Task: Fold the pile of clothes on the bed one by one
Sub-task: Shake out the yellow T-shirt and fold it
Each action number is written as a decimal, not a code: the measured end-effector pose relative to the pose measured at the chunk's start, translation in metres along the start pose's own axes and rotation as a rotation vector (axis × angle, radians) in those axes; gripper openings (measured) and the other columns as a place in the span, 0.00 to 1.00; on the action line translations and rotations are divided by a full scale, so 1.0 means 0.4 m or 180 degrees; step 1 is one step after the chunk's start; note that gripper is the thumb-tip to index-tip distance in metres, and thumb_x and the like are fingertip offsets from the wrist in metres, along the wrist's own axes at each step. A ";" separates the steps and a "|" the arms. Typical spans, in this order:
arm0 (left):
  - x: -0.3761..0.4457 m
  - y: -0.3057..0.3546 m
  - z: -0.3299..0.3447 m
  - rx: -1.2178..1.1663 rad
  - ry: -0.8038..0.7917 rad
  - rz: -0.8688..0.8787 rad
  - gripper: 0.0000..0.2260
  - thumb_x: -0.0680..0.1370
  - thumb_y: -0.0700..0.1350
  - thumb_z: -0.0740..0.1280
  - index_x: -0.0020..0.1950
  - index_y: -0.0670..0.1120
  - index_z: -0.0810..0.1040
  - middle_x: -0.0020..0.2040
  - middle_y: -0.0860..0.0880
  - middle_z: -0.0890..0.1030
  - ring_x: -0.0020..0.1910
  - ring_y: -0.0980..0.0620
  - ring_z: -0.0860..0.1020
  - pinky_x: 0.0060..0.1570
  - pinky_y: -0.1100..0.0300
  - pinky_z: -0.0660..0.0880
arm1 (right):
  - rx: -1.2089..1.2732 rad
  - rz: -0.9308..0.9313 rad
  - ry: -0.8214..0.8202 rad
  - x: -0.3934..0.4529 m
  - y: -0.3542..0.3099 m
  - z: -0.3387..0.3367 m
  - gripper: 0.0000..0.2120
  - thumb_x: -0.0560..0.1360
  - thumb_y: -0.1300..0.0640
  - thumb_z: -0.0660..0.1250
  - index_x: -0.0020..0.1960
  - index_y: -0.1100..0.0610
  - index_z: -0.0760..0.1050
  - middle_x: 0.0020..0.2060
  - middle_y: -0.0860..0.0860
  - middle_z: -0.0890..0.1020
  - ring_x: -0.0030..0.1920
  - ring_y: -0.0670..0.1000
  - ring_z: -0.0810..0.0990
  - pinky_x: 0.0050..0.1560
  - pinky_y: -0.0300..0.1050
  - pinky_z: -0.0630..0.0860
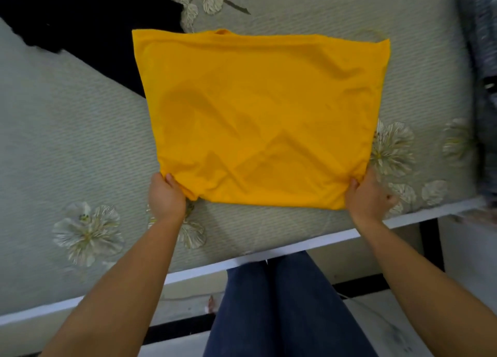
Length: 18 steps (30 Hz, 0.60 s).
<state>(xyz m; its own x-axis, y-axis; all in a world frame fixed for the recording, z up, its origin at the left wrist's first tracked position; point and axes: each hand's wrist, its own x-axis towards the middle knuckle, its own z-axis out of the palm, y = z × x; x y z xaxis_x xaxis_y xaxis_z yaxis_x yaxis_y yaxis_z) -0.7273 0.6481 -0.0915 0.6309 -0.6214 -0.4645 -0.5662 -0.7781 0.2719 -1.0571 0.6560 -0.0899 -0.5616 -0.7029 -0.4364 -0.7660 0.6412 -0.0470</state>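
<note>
Pale green quilted bedspread with printed white flowers covers the bed, white bed edge running diagonally below it, floor and dark frame bars beyond. Landmark is the yellow garment, folded to a rough rectangle, lying flat on the bedspread mid-frame, some wrinkles across its middle, a small collar bump at its far edge. Left of the yellow garment, up at the far corner: black clothing spread on the bedspread, its edge running under or just beside the garment's far-left corner, cannot tell which. At the garment's near-left corner: left hand, fingers curled under the fabric, thumb on top, pinching that corner, cloth bunched slightly there. Below the garment, past the bed edge: the person's legs in blue jeans, a bare foot just left of them. At the garment's near-right corner: right hand, thumb over the fabric, fingers curled, gripping that corner. Hands well apart, one per near corner, both forearms bare. Right of the garment, at the frame edge: blurred grey-blue fabric heaped on the bed, details too smeared to name.
</note>
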 end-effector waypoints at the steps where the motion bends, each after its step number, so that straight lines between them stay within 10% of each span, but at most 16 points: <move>1: 0.000 -0.007 -0.004 0.0036 -0.0027 0.0051 0.15 0.82 0.42 0.52 0.35 0.46 0.61 0.34 0.47 0.66 0.40 0.45 0.68 0.36 0.56 0.58 | 0.0033 -0.0023 0.0013 0.001 0.002 -0.007 0.06 0.77 0.61 0.58 0.51 0.63 0.70 0.46 0.64 0.78 0.49 0.62 0.74 0.58 0.54 0.59; 14: -0.195 -0.160 -0.004 0.0596 -0.1065 -0.0057 0.09 0.81 0.47 0.53 0.54 0.42 0.65 0.52 0.37 0.76 0.49 0.38 0.75 0.43 0.51 0.66 | -0.0551 0.0097 -0.0006 0.002 0.112 -0.058 0.12 0.73 0.69 0.54 0.53 0.65 0.73 0.51 0.66 0.77 0.55 0.65 0.72 0.66 0.58 0.54; 18: -0.248 -0.151 -0.002 0.1254 -0.0636 0.0446 0.22 0.77 0.37 0.60 0.70 0.38 0.61 0.61 0.34 0.70 0.57 0.37 0.70 0.51 0.45 0.66 | -0.0499 0.0344 0.0019 0.006 0.111 -0.059 0.15 0.73 0.67 0.54 0.58 0.66 0.70 0.59 0.67 0.72 0.61 0.66 0.68 0.65 0.59 0.55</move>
<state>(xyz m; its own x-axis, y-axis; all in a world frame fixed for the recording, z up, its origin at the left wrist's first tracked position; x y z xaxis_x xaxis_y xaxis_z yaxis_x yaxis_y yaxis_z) -0.7552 0.7569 -0.0610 0.4411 -0.6582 -0.6100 -0.8216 -0.5697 0.0206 -1.0999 0.6754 -0.0717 -0.6447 -0.6347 -0.4260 -0.7402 0.6575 0.1405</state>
